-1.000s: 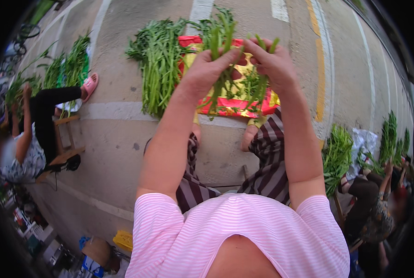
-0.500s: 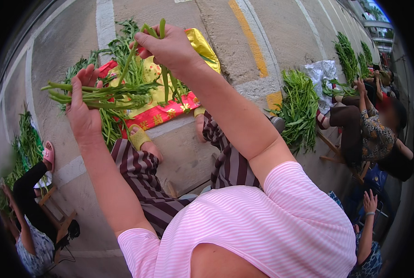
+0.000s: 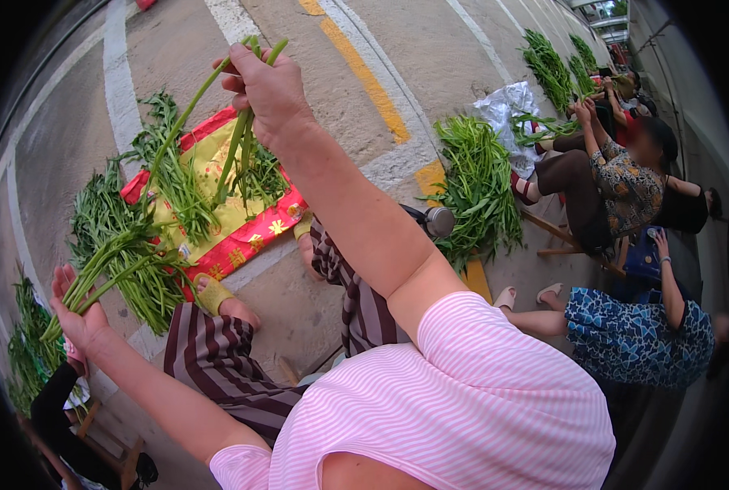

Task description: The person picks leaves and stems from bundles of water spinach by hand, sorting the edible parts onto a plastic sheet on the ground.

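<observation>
Two lots in hand: left hand (image 3: 85, 318) spread beneath a bunch (image 3: 107, 261), lower left; right hand (image 3: 271, 94) pinching stems (image 3: 235, 151), upper left; loose greens (image 3: 186, 196) (plenty!) left on the sheet (image 3: 234, 257).

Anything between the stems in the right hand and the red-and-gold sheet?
Nothing solid visible: the stems in the right hand appear over the red-and-gold sheet. Only loose greens cover part of it; the left hand is well aside.
</observation>
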A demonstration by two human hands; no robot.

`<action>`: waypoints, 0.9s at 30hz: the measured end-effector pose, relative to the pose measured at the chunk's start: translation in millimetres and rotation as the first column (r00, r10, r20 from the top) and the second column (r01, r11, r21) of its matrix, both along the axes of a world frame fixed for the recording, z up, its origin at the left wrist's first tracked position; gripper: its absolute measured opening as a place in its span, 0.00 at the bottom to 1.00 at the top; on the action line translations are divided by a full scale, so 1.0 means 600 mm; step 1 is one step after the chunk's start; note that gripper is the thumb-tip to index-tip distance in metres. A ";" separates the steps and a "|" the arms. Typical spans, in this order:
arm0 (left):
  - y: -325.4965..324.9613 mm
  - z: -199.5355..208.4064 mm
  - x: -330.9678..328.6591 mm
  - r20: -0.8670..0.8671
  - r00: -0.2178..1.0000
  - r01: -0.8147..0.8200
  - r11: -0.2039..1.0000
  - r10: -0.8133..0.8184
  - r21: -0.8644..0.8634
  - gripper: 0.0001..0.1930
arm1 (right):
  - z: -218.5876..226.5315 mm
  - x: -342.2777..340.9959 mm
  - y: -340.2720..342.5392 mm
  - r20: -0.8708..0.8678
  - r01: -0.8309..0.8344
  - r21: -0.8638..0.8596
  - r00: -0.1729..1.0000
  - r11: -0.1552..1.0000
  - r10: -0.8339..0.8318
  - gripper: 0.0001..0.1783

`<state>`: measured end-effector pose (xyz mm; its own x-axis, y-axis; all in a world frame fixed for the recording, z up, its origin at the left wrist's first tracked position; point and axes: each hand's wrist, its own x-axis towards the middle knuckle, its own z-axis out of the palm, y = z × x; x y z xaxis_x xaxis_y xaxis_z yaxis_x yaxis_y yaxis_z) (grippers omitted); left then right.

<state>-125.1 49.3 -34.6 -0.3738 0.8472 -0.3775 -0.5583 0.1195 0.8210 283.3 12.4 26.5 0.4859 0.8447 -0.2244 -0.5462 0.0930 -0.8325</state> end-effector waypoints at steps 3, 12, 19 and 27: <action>0.008 -0.013 -0.032 -0.107 0.990 -0.089 0.996 0.089 0.009 0.24 | 0.000 0.014 -0.002 0.034 0.040 -0.004 0.999 0.999 -0.040 0.08; 0.006 -0.016 -0.072 -0.393 0.870 -0.192 0.938 0.300 0.289 0.16 | -0.006 0.021 0.009 0.143 0.138 0.041 0.979 0.990 -0.143 0.07; -0.023 0.049 0.091 -0.477 0.866 -0.050 0.976 0.148 0.212 0.16 | -0.056 0.033 0.018 0.044 0.046 -0.061 0.998 0.997 -0.043 0.10; -0.044 0.067 0.156 -0.442 0.893 0.150 0.982 -0.082 0.119 0.12 | -0.040 0.050 0.015 0.035 -0.132 0.018 0.991 0.991 0.131 0.09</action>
